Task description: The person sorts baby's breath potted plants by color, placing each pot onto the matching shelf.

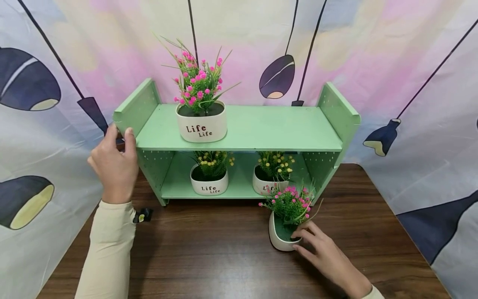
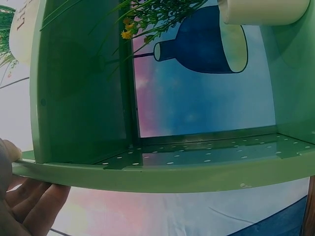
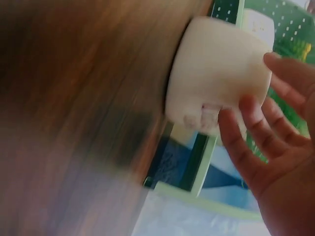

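My left hand (image 1: pixel 118 164) grips the left side panel (image 2: pixel 162 179) of a green two-tier shelf (image 1: pixel 276 128), thumb on one face and fingers on the other. In front of the shelf's right part, a white oval flowerpot (image 1: pixel 278 236) with pink artificial flowers (image 1: pixel 293 203) stands on the table. My right hand (image 1: pixel 325 253) holds its right rim with curled fingers and thumb. In the right wrist view, the fingers (image 3: pixel 238 145) lie against the pot's pale side, slightly blurred.
Another pink-flowered pot (image 1: pixel 201 126) marked "Life" stands on the upper tier, left of middle. Two pots with yellow flowers, a left one (image 1: pixel 209 185) and a right one (image 1: pixel 261 180), stand on the lower tier. A printed cloth (image 1: pixel 239 37) hangs behind the brown table (image 1: pixel 209 253).
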The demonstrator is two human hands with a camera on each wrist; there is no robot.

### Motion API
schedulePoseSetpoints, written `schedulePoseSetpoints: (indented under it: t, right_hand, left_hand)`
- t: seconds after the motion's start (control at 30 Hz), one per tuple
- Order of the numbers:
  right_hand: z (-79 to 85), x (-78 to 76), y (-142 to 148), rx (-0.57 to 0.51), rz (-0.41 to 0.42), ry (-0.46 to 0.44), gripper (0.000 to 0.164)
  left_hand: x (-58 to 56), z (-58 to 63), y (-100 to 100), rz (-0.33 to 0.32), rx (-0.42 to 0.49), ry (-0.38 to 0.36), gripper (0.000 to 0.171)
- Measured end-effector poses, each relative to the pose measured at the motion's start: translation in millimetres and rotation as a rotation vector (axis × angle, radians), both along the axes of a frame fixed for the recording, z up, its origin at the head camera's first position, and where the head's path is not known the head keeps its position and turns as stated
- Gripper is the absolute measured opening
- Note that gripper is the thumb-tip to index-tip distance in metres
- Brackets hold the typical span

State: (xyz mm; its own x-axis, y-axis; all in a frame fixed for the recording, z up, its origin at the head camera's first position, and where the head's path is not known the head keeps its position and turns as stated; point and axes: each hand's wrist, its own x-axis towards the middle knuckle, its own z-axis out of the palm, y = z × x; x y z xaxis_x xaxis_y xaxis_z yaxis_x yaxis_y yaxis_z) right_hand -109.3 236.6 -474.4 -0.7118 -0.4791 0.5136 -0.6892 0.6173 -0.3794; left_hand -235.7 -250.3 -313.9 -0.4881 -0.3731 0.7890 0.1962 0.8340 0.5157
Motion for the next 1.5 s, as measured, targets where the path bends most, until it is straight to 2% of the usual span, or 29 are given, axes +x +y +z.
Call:
schedulePoseSetpoints:
  t: [0.17,0.37,0.6,0.77,0.87,0.97,1.03,1.2,1.3,1.5]
  right_hand:
    - [-0.3,-8.4,12.6,0.001,0.065,-0.009,0.048]
    - [-5.0,-10.8,13.5,-0.005,0.109,0.021,0.041]
    - [-3.8,1.2,-6.6,-0.048,0.052,0.083,0.038]
    - [-5.4,12.6,-22.2,-0.076,0.041,0.024,0.034]
    - [-7.1,13.5,-20.6,-0.09,0.057,0.0,0.031]
    - [-8.6,8.2,-9.3,-0.118,0.046,-0.006,0.032]
    - [-9.9,2.6,0.4,-0.124,0.018,-0.005,0.039]
    - [-13.6,-9.4,22.5,-0.068,-0.095,-0.045,0.047]
    - [-14.5,-16.8,30.9,-0.037,-0.126,-0.101,0.045]
    - [-14.1,-38.0,34.0,-0.031,-0.067,-0.181,0.037]
  left_hand:
    - [0.3,-0.2,-0.3,0.007,-0.004,-0.001,0.037]
    - [-0.9,-1.9,-0.6,0.012,-0.01,0.005,0.035]
    - [-0.1,-1.2,1.0,0.007,-0.009,0.012,0.038]
    - [0.6,-0.2,0.5,0.012,-0.026,0.028,0.04]
    - [0.0,0.1,0.2,0.011,-0.032,0.031,0.041]
    - [-1.0,-0.5,0.8,0.01,-0.026,0.023,0.04]
    - [-0.9,-0.9,0.9,0.012,-0.02,0.021,0.039]
    - [0.0,-1.1,1.0,0.014,-0.022,0.007,0.038]
    - [-0.5,-0.7,1.7,0.011,-0.022,0.003,0.038]
    - [-0.3,-0.7,1.5,0.01,-0.007,0.011,0.037]
